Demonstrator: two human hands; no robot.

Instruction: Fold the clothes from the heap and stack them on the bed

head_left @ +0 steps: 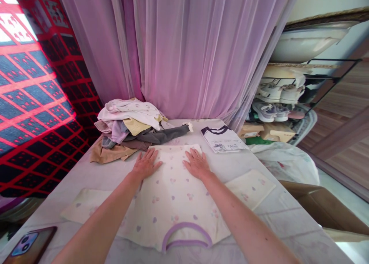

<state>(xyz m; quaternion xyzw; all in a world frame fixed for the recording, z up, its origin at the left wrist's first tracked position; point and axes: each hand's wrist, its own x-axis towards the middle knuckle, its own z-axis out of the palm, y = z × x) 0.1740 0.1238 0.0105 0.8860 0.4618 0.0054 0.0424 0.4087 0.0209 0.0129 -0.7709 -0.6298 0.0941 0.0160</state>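
Observation:
A cream long-sleeved shirt point(180, 187) with pink and purple prints lies spread flat on the table, its purple neckline towards me and its hem away. My left hand point(146, 164) rests flat on the shirt's far left side, fingers stretched out. On the far right side my right hand point(197, 163) lies flat too, fingers spread. Both sleeves reach out sideways, partly hidden under my forearms. Just beyond my left hand is a heap of crumpled clothes point(135, 121). A folded white shirt point(223, 140) with a dark collar and print lies past my right hand.
A phone point(31, 245) lies at the table's near left corner. Pinkish-purple curtains point(190, 56) hang behind the table point(227, 167). To the right stand a shoe rack point(311, 78), a clear plastic bag point(288, 162) and an open cardboard box point(323, 206).

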